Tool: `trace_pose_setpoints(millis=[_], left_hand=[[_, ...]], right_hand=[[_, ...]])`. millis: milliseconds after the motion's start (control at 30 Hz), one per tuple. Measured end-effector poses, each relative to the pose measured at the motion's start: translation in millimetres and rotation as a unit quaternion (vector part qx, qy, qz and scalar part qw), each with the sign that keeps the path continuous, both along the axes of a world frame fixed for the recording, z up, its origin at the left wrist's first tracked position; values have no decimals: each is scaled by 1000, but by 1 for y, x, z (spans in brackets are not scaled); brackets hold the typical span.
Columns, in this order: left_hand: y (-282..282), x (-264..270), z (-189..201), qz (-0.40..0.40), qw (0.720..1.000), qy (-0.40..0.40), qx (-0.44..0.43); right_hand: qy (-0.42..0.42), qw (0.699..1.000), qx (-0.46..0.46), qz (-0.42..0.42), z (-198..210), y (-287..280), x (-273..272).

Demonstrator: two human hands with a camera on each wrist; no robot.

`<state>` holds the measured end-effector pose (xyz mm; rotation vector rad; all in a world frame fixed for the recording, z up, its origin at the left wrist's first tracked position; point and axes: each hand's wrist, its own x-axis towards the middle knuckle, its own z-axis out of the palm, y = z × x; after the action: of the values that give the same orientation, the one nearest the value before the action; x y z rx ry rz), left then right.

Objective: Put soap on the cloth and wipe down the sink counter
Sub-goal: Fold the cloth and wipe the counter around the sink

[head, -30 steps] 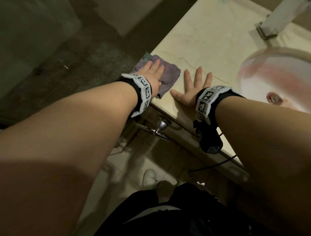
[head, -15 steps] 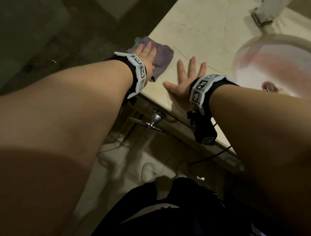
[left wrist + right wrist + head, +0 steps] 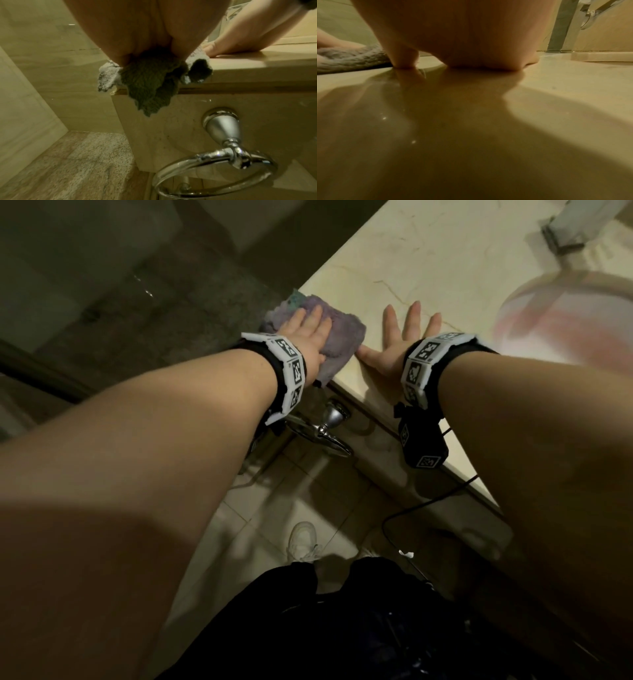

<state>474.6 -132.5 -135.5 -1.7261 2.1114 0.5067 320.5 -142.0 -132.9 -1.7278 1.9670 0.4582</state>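
A purple-grey cloth [image 3: 342, 337] lies at the near left corner of the beige marble counter [image 3: 428, 258], its edge hanging over the front lip [image 3: 150, 86]. My left hand [image 3: 308, 333] presses flat on the cloth with straight fingers. My right hand [image 3: 400, 337] rests flat on the bare counter just right of the cloth, fingers spread, thumb near the cloth's edge. From the right wrist view, the palm [image 3: 471, 47] sits on the glossy stone with the cloth [image 3: 351, 59] at far left. No soap container shows.
A round basin [image 3: 565, 313] sits at the right of the counter, with a faucet base [image 3: 561, 231] behind it. A chrome towel ring [image 3: 223, 169] hangs on the counter's front face below my left wrist. A dark floor and wall lie left of the counter.
My left hand has slid the cloth back toward the counter's front edge after pushing it away. The right hand has stayed flat on the counter.
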Motion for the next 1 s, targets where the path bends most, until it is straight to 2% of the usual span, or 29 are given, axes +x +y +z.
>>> trace_pose_setpoints(millis=[167, 567, 1000], left_hand=[[-10, 4, 1, -12, 1000, 4, 3], [-72, 2, 5, -28, 1000, 1, 7], [-51, 18, -2, -33, 999, -5, 7]], right_hand=[[10, 1000, -3, 7, -4, -1, -1], [3, 1000, 26, -1, -3, -8, -4], [14, 1000, 14, 6, -4, -6, -3]])
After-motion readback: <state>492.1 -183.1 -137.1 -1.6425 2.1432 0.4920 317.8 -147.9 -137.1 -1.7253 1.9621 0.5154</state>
